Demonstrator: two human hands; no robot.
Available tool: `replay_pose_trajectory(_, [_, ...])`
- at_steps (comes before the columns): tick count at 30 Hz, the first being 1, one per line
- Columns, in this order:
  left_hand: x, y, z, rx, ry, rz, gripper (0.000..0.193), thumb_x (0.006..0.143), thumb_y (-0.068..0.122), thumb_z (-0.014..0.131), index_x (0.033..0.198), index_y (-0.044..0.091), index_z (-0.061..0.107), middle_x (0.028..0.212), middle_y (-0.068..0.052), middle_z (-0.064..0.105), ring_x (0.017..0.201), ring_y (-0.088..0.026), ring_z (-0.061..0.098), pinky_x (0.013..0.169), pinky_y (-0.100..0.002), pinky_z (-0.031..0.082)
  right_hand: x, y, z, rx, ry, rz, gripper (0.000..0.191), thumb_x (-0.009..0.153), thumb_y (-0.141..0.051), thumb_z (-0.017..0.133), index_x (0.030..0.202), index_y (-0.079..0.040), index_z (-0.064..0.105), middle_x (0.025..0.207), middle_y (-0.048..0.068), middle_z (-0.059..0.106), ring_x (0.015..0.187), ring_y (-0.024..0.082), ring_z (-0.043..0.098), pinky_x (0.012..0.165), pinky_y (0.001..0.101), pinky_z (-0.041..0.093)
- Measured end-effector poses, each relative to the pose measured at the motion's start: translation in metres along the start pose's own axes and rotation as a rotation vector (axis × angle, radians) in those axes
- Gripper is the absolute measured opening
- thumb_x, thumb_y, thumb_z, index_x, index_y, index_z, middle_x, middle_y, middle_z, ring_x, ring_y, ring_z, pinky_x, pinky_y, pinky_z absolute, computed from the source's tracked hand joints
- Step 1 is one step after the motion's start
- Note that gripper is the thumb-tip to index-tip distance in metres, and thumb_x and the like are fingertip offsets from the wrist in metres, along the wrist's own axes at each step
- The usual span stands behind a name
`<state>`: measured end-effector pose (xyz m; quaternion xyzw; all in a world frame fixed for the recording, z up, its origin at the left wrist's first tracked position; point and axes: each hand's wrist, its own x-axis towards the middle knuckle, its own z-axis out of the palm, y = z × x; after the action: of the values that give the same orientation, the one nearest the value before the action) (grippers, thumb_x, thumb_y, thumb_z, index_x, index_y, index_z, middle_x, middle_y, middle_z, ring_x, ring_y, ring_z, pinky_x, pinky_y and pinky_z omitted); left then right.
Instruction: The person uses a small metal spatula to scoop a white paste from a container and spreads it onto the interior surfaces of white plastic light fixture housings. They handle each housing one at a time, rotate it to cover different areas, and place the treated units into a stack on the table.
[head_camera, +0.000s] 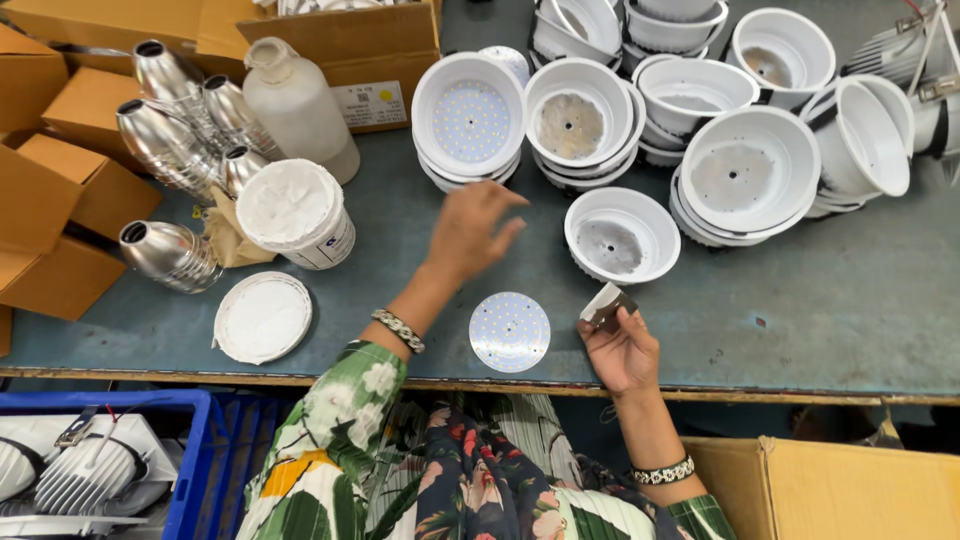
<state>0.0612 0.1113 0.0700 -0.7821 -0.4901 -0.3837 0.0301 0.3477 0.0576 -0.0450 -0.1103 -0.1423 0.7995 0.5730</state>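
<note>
The left hand (470, 232) was stretched out over the middle of the worktop (850, 300), its fingers loosely spread and holding nothing, the fingertips pointing toward the far edge. Straight ahead of them, near but not touching, stood a stack of white round housings (467, 125) whose top one carried a dotted light board. The round light board (509, 331) lay flat close to the near edge, behind this hand and between the two hands. The right hand (622, 348) rested at the near edge, just beside that board on its right, and pinched a small flat scraper-like piece (606, 306) between thumb and fingers. The right hand was therefore nearer to the loose board, the left hand nearer to the stack.
</note>
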Motion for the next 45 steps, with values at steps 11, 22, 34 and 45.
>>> replay_pose_trajectory(11, [-0.001,0.035,0.085,0.026,-0.082,0.377,0.008,0.087,0.016,0.074,0.095,0.017,0.07,0.095,0.004,0.068,0.103,-0.017,0.064,0.108,-0.043,0.041,-0.004,-0.007,-0.003,-0.032,0.015,-0.037,0.017,0.095,-0.014,0.07,0.109,-0.007,0.074,0.105,0.011,0.078,0.101,0.027,0.069,0.089,0.0419,0.045])
replay_pose_trajectory(22, [-0.134,0.01,-0.066,0.207,-0.038,-0.053,0.017,0.087,0.009,0.071,0.101,0.019,0.074,0.1,0.008,0.071,0.101,-0.014,0.064,0.104,-0.043,0.036,0.003,-0.018,-0.014,0.005,-0.001,0.026,0.018,0.099,-0.013,0.071,0.116,-0.007,0.075,0.108,0.011,0.077,0.103,0.026,0.067,0.093,0.0385,0.045])
replay_pose_trajectory(34, [-0.192,0.027,-0.092,-0.055,0.365,-0.434,0.046,0.092,0.037,0.074,0.126,0.008,0.063,0.123,-0.012,0.063,0.116,-0.032,0.057,0.102,-0.046,0.041,0.124,0.058,0.181,-1.215,-0.398,-0.27,0.025,0.1,-0.011,0.07,0.117,0.007,0.071,0.106,0.011,0.075,0.094,0.015,0.07,0.09,0.03,0.055])
replay_pose_trajectory(45, [-0.209,0.019,-0.057,0.276,0.306,-0.408,0.046,0.097,0.036,0.069,0.133,0.009,0.06,0.128,-0.012,0.059,0.129,-0.035,0.054,0.103,-0.049,0.045,0.211,0.209,0.339,-2.238,-0.953,-0.529,0.018,0.088,-0.02,0.074,0.096,-0.005,0.078,0.082,0.024,0.071,0.076,0.042,0.069,0.075,0.0502,0.055])
